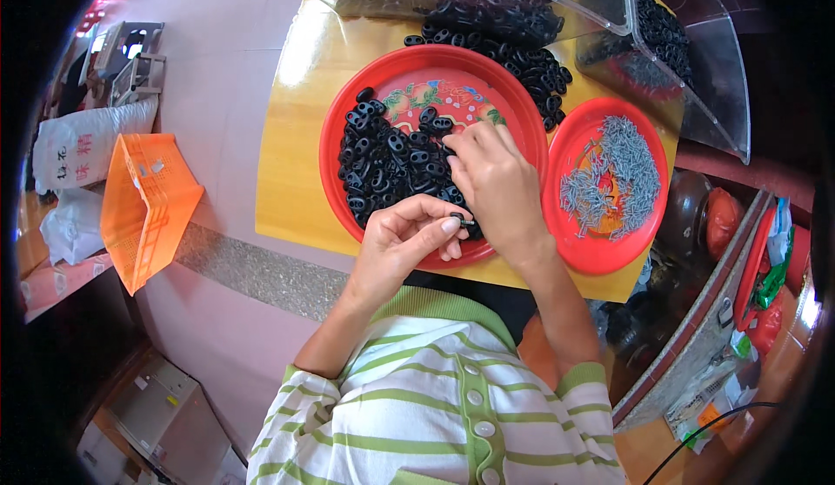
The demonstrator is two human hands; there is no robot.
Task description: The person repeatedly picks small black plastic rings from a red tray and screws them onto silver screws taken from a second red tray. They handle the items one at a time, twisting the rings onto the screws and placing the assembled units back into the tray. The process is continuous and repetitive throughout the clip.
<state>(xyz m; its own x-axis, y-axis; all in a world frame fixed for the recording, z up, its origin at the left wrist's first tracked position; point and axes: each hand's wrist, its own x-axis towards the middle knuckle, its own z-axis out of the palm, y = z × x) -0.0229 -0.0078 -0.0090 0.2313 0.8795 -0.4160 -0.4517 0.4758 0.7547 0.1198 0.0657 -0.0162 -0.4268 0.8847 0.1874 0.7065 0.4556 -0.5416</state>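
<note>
Over the near part of a round red tray (pixel 335 198), my left hand (pixel 404 237) pinches a small black plastic piece (pixel 468 220) between thumb and fingertips. A thin greyish bit, perhaps a screw, shows at this piece. My right hand (pixel 497 180) is just to its right, fingers curled and fingertips down at the heap of black two-holed pieces (pixel 387 163) in the tray. Whatever lies between those fingertips is hidden. To the right, a smaller red oval tray (pixel 565 233) holds many loose grey screws (pixel 622 172).
The trays stand on a yellow table (pixel 287 172). More black pieces (pixel 531 67) are spilled behind them, beside clear plastic bins (pixel 600 15) of such pieces. An orange basket (pixel 139 215) and a white sack (pixel 87 146) stand at left. Cluttered bags and pots (pixel 696 215) lie at right.
</note>
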